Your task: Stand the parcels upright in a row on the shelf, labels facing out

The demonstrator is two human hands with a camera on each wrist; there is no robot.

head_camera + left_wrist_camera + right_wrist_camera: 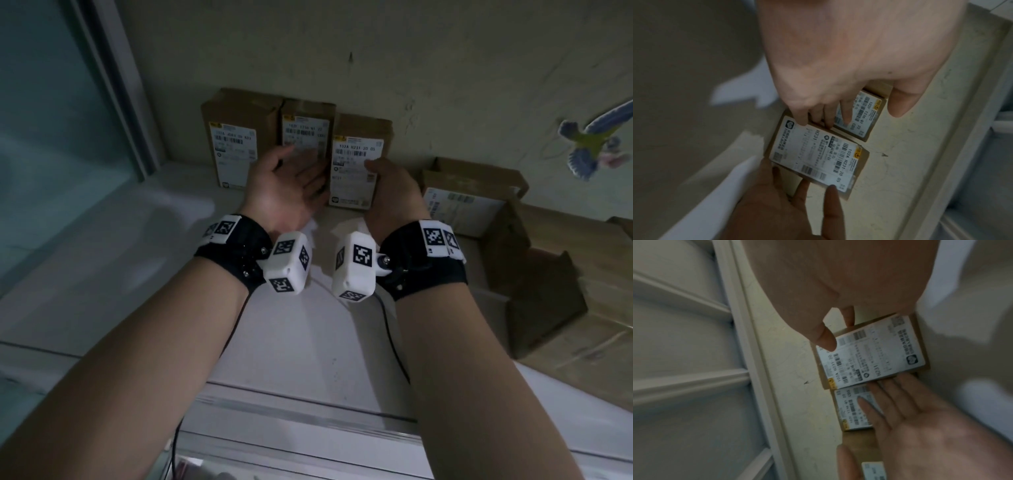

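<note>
The head camera looks forward and slightly up from behind both forearms at the pale shelf (191, 192) against the wall. Each wrist camera sits close behind its own palm, aimed along the fingers and rolled sideways. All three views share the brown cardboard parcel with the white "102A H231" label (356, 164) (818, 155) (871, 353).

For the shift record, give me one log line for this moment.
row: three parcels upright, labels out | third parcel: right hand holding its right edge | left hand: open beside it | more parcels: lying right, unplaced
</note>
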